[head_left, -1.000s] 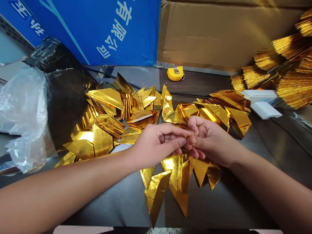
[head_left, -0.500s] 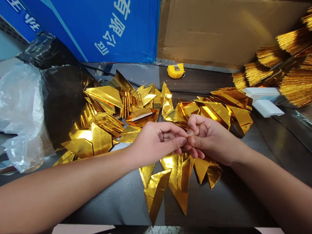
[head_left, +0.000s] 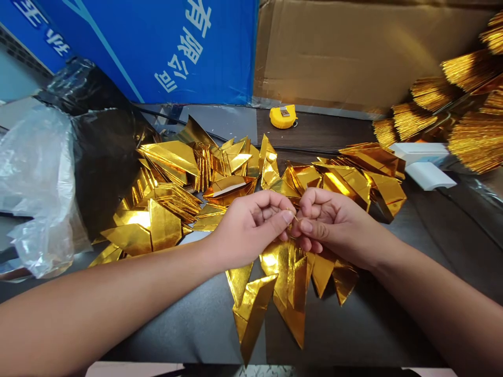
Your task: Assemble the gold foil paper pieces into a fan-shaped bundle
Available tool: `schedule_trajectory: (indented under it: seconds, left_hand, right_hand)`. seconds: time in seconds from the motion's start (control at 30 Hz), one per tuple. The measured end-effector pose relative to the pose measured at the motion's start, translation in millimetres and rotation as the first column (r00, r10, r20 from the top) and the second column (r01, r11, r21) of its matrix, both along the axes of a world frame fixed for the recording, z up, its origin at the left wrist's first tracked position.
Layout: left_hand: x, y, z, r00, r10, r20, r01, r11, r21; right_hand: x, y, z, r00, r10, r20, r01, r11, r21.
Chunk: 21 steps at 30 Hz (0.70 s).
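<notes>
My left hand [head_left: 257, 225] and my right hand [head_left: 330, 222] meet over the middle of the table, thumbs and forefingers pinched. Stretched between their fingertips is a thin yellowish strand [head_left: 296, 215], looking like a rubber band or string; the fingers hide most of it. Just below lie folded gold foil paper pieces [head_left: 283, 277], their pointed ends toward me, partly covered by both hands. Behind my left hand spreads a heap of similar gold foil pieces [head_left: 168, 162]. More folded gold foil pieces [head_left: 348, 180] lie beyond my right hand.
A yellow tape measure [head_left: 283, 116] sits near the blue box [head_left: 196, 57] and cardboard box [head_left: 353, 52] at the back. Black and clear plastic bags [head_left: 43, 183] stand at left. Gold pleated fans [head_left: 475, 139] and a white piece [head_left: 428, 175] are at right. The dark table [head_left: 176, 319] lies underneath.
My fingertips have drawn slightly apart, the left ones shifting a little left. The thin strand now shows between them. The gold pieces lie as before.
</notes>
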<state>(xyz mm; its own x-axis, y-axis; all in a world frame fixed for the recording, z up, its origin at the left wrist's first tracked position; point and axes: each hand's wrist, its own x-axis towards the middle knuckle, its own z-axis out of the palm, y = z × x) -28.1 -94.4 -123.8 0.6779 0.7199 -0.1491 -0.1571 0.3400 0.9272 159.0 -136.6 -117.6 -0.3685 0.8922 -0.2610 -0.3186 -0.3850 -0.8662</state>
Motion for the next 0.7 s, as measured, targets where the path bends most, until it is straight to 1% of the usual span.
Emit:
schedule_trajectory:
  seconds: [0.1, 0.2, 0.3, 0.4, 0.47, 0.7]
  left_hand:
    - [-0.7, 0.5, 0.4, 0.999, 0.045, -0.029, -0.045, 0.999, 0.002]
    - [-0.8, 0.8, 1.0, 0.997, 0.077, -0.023, -0.077, 0.997, -0.001]
    - [-0.1, 1.5, 0.9, 0.997, 0.073, -0.028, -0.073, 0.997, 0.012]
    - [0.8, 2.2, 0.1, 0.998, 0.056, -0.043, -0.054, 0.998, 0.04]
    - [1.0, 2.1, -0.8, 0.997, 0.065, -0.049, -0.061, 0.996, 0.068]
    - [-0.7, -1.7, -4.0, 0.993, 0.109, -0.038, -0.099, 0.975, 0.2]
  right_hand:
    - [0.2, -0.1, 0.3, 0.999, -0.006, 0.033, 0.007, 1.0, -0.012]
    - [0.2, -0.6, 1.0, 0.995, -0.012, 0.095, 0.012, 1.0, -0.006]
    - [-1.9, -1.4, 2.6, 0.991, -0.032, 0.129, 0.029, 0.999, 0.021]
    - [-5.6, -2.2, 4.2, 0.989, -0.097, 0.112, 0.092, 0.995, 0.046]
    - [-7.6, -2.6, 4.4, 0.987, -0.132, 0.095, 0.128, 0.991, 0.044]
    - [-8.1, -2.9, 2.6, 0.986, -0.164, 0.041, 0.166, 0.986, -0.025]
